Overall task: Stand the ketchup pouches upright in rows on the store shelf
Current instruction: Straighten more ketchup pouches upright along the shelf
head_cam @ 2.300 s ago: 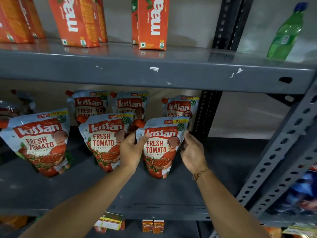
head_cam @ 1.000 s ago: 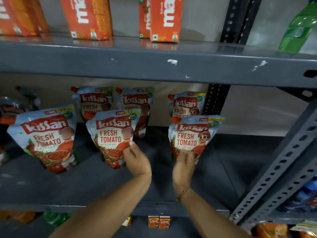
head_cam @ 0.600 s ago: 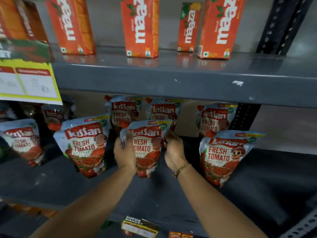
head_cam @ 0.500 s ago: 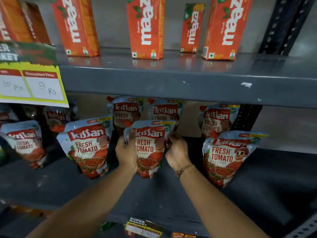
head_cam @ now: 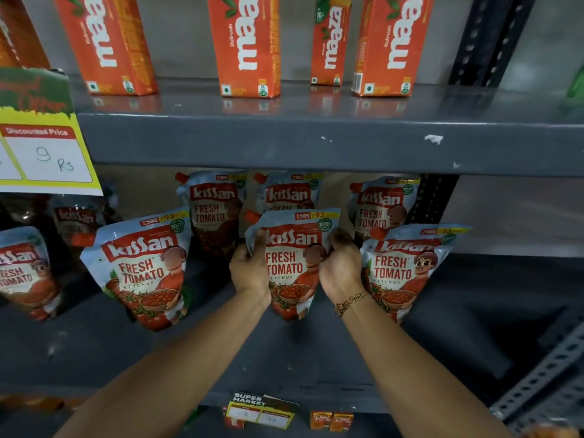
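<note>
Both your forearms reach up and forward onto the grey shelf [head_cam: 284, 358]. Your left hand [head_cam: 249, 270] and right hand [head_cam: 341, 270] clasp the two sides of the middle ketchup pouch [head_cam: 292, 263], thumbs on its front. It stands upright in the front row, between two other pouches.

Both arms extended; left hand [head_cam: 249, 268], right hand [head_cam: 341, 270] clasping inward

Dim grey metal shelving [head_cam: 316, 143] w/ perforated uprights [head_cam: 480, 39], plain wall [head_cam: 518, 213].
</note>
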